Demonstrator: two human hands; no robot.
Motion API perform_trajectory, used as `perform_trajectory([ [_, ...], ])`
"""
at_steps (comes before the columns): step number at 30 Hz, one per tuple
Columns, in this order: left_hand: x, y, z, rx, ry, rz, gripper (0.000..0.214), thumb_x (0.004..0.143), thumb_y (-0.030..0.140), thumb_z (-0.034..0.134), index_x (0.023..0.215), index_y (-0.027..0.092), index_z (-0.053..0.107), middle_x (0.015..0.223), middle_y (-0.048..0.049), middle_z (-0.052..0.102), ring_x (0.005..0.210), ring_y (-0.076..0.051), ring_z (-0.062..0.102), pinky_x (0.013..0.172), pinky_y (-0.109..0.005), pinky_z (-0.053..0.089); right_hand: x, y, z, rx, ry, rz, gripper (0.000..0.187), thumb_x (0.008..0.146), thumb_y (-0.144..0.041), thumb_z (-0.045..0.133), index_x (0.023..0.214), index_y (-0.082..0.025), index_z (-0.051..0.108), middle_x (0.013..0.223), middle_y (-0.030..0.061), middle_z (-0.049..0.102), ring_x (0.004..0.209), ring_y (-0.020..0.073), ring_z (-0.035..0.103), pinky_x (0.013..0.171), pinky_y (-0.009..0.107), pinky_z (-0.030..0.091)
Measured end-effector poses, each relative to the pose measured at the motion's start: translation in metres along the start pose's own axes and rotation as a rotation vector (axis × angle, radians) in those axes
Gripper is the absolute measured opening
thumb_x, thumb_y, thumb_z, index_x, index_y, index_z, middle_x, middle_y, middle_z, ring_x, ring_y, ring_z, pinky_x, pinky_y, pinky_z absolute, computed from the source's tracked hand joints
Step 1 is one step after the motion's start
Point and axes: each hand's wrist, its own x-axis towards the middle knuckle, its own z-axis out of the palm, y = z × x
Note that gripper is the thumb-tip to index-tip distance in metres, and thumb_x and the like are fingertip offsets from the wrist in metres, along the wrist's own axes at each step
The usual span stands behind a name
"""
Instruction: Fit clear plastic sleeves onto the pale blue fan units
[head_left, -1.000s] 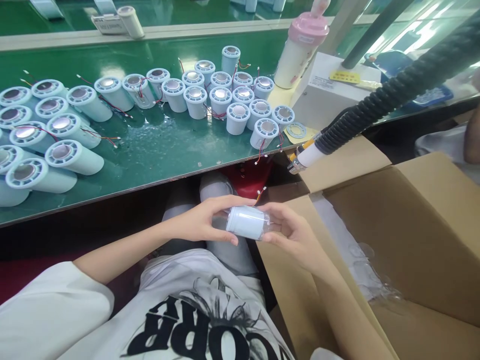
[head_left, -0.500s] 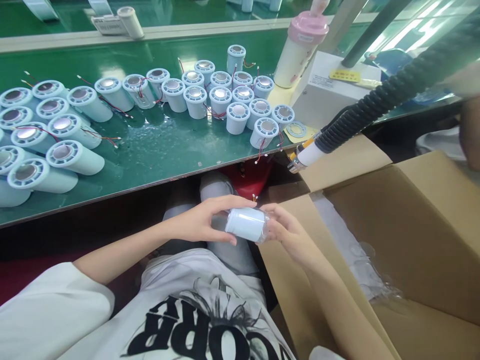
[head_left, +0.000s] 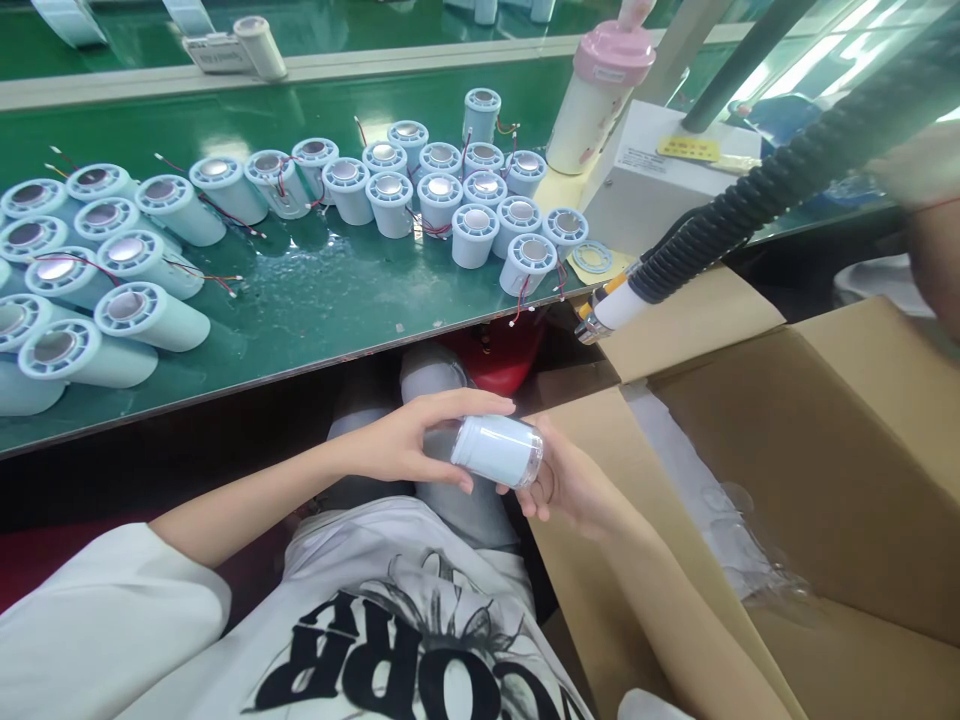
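Over my lap I hold a light-blue cylindrical battery pack (head_left: 495, 450), lying on its side, with clear plastic around it and at its right end. My left hand (head_left: 409, 440) grips its left end, thumb below and fingers along the top. Around the right end, from behind and beneath, curl the fingers of my right hand (head_left: 566, 480). The pack's far side is hidden. Beyond my hands, on the green bench (head_left: 322, 290), several similar packs (head_left: 476, 235) stand upright or tilted, with metal discs, ringed ends and thin red and dark wires.
To my right an open cardboard box (head_left: 817, 480) has clear plastic pieces (head_left: 731, 510) inside. A black corrugated hose (head_left: 720, 225) slants above it. A pink-lidded cup (head_left: 600, 95) stands beside a white metal box (head_left: 645, 175). A blurred person's arm (head_left: 930, 230) shows at the far right.
My right hand has shifted from the pack's end face to behind and under it, and its clear right end now shows. My left hand stays nearly still.
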Motion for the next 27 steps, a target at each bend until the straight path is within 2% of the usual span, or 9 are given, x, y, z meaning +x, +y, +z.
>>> perform_trajectory([
  [6, 0.0, 0.0, 0.002, -0.02, 0.003, -0.004, 0.072, 0.07, 0.014, 0.076, 0.135, 0.028, 0.048, 0.141, -0.0111, 0.047, 0.132, -0.026, 0.043, 0.101, -0.037, 0.045, 0.0, 0.002, -0.002, 0.082, -0.062, 0.134, 0.067, 0.093, -0.063, 0.022, 0.083, -0.011, 0.064, 0.057, 0.0053, 0.064, 0.032, 0.0044, 0.049, 0.029, 0.01, 0.034],
  [9, 0.0, 0.004, 0.004, -0.024, 0.028, -0.061, 0.064, 0.072, 0.019, 0.075, 0.131, 0.025, 0.051, 0.135, -0.0122, 0.051, 0.125, -0.026, 0.049, 0.097, -0.035, 0.048, 0.0, 0.009, -0.005, 0.02, -0.1, 0.05, 0.071, 0.087, -0.073, 0.023, 0.084, -0.013, 0.062, 0.057, 0.0036, 0.061, 0.035, 0.0072, 0.051, 0.029, 0.013, 0.034],
  [11, -0.001, 0.008, 0.006, -0.068, 0.053, -0.148, 0.062, 0.074, 0.023, 0.074, 0.131, 0.024, 0.05, 0.132, -0.0124, 0.052, 0.119, -0.025, 0.053, 0.092, -0.033, 0.051, -0.001, 0.014, -0.009, -0.09, -0.07, -0.194, 0.07, 0.08, -0.079, 0.033, 0.097, -0.016, 0.059, 0.066, 0.0039, 0.063, 0.045, 0.0119, 0.059, 0.036, 0.019, 0.045],
  [13, -0.001, 0.01, 0.007, -0.141, 0.066, -0.236, 0.063, 0.075, 0.025, 0.073, 0.132, 0.025, 0.048, 0.127, -0.0109, 0.055, 0.112, -0.023, 0.058, 0.089, -0.033, 0.053, -0.004, 0.017, -0.013, -0.309, 0.037, -0.559, 0.066, 0.074, -0.072, 0.056, 0.117, -0.021, 0.051, 0.097, 0.0089, 0.067, 0.076, 0.0199, 0.068, 0.062, 0.031, 0.058],
  [15, -0.002, 0.012, 0.008, -0.222, 0.062, -0.297, 0.064, 0.076, 0.026, 0.072, 0.134, 0.026, 0.045, 0.12, -0.0091, 0.058, 0.104, -0.021, 0.062, 0.085, -0.032, 0.055, -0.008, 0.018, -0.018, -0.621, 0.135, -0.892, 0.059, 0.074, -0.046, 0.073, 0.125, -0.029, 0.048, 0.129, 0.0099, 0.056, 0.113, 0.0254, 0.059, 0.092, 0.042, 0.052],
  [17, -0.001, 0.012, 0.008, -0.283, 0.06, -0.324, 0.065, 0.078, 0.028, 0.07, 0.136, 0.027, 0.042, 0.118, -0.0088, 0.06, 0.098, -0.02, 0.064, 0.081, -0.031, 0.056, -0.011, 0.017, -0.022, -0.863, 0.158, -1.061, 0.05, 0.078, -0.023, 0.073, 0.123, -0.034, 0.053, 0.139, 0.006, 0.049, 0.127, 0.0253, 0.048, 0.105, 0.045, 0.042],
  [19, -0.001, 0.012, 0.007, -0.272, 0.046, -0.318, 0.067, 0.078, 0.028, 0.07, 0.138, 0.027, 0.041, 0.123, -0.0097, 0.058, 0.1, -0.021, 0.064, 0.082, -0.032, 0.055, -0.013, 0.017, -0.023, -0.876, 0.134, -1.03, 0.05, 0.08, -0.016, 0.069, 0.124, -0.035, 0.055, 0.138, 0.0041, 0.052, 0.127, 0.0237, 0.049, 0.105, 0.044, 0.042],
  [23, 0.0, 0.013, 0.004, -0.14, -0.016, -0.23, 0.074, 0.074, 0.023, 0.074, 0.14, 0.029, 0.042, 0.143, -0.0108, 0.046, 0.124, -0.027, 0.051, 0.096, -0.035, 0.05, -0.013, 0.017, -0.019, -0.467, 0.074, -0.706, 0.048, 0.081, -0.034, 0.069, 0.127, -0.03, 0.055, 0.125, 0.0058, 0.063, 0.109, 0.023, 0.062, 0.09, 0.038, 0.055],
  [27, 0.0, 0.011, 0.004, -0.26, -0.03, -0.254, 0.072, 0.078, 0.021, 0.07, 0.141, 0.032, 0.039, 0.146, -0.0101, 0.044, 0.123, -0.026, 0.053, 0.096, -0.037, 0.052, -0.014, 0.016, -0.014, -0.327, 0.096, -0.557, 0.048, 0.074, -0.037, 0.076, 0.119, -0.028, 0.063, 0.11, 0.0046, 0.07, 0.092, 0.0217, 0.068, 0.083, 0.037, 0.057],
])
